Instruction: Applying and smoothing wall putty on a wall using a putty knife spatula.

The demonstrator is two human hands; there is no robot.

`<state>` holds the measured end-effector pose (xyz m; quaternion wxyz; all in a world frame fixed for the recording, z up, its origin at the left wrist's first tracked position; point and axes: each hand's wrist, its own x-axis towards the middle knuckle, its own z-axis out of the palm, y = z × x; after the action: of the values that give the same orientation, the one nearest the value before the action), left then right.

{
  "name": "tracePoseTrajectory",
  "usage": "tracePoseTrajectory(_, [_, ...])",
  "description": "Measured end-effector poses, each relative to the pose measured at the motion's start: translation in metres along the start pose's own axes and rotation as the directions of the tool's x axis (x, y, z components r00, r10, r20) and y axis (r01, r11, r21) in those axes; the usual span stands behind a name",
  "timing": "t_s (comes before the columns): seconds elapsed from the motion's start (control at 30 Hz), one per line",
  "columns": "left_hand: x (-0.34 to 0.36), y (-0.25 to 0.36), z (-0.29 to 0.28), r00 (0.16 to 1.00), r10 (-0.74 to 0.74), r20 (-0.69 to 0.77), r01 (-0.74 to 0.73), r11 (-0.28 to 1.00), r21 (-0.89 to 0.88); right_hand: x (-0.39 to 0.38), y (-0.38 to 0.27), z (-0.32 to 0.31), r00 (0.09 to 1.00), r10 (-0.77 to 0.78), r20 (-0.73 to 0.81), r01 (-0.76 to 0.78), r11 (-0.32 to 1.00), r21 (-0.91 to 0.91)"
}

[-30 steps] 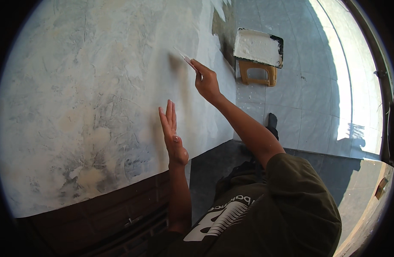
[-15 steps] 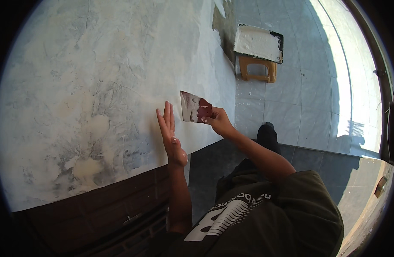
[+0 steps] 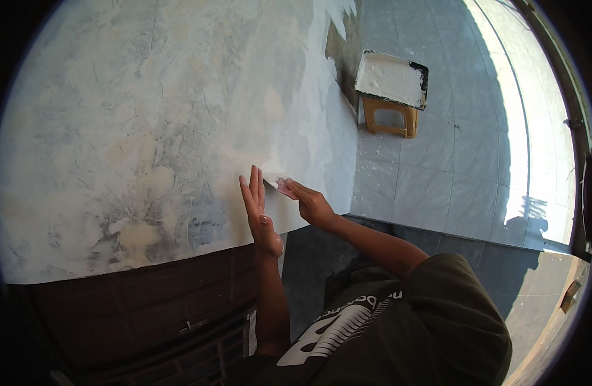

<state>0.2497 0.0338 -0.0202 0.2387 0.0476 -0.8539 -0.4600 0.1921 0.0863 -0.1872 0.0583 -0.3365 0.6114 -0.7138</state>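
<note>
My right hand (image 3: 314, 206) grips a putty scraper (image 3: 276, 182), a flat dark-red blade smeared with white putty. The scraper is tilted so I see it nearly edge-on, close to the fingertips of my left hand. My left hand (image 3: 258, 215) is open and upright, its fingers stretched out in front of the wall (image 3: 167, 148). White smears show on its thumb and the heel of its palm. Whether the left hand touches the wall I cannot tell. Patchy grey and white filler covers the wall surface.
A black-rimmed tray (image 3: 391, 80) of white putty rests on a yellow-brown plastic stool (image 3: 392, 119) at the far right. Grey floor tiles (image 3: 424, 174) carry white specks. A dark brown door or gate (image 3: 135, 315) stands below the wall at lower left.
The scraper has swung from face-on to nearly edge-on, and my right hand has moved left and slightly down toward the left hand. My left hand stays stretched out; the whole view has shifted slightly.
</note>
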Motion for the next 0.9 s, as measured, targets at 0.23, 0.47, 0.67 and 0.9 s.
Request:
tracePoseTrajectory(0.23, [0.004,0.003,0.017,0.999,0.023,0.039,-0.023,1.0,0.001,-0.027,-0.004,-0.066,0.907,0.417,-0.057,-0.42,0.904,-0.08])
tracePoseTrajectory(0.47, [-0.003,0.01,0.011,0.998,0.014,0.053,-0.017,0.999,0.05,0.107,-0.007,-0.078,0.929,0.243,-0.28,-0.252,0.968,0.003])
tracePoseTrajectory(0.67, [-0.016,0.001,0.002,0.996,-0.061,0.057,0.056,0.995,0.085,0.196,0.008,-0.068,0.933,0.077,-0.351,-0.096,0.995,-0.038])
tracePoseTrajectory(0.9, [-0.03,-0.02,-0.021,0.991,-0.116,0.068,0.114,0.993,0.036,0.104,-0.011,-0.03,0.989,-0.05,-0.138,0.044,0.998,-0.049])
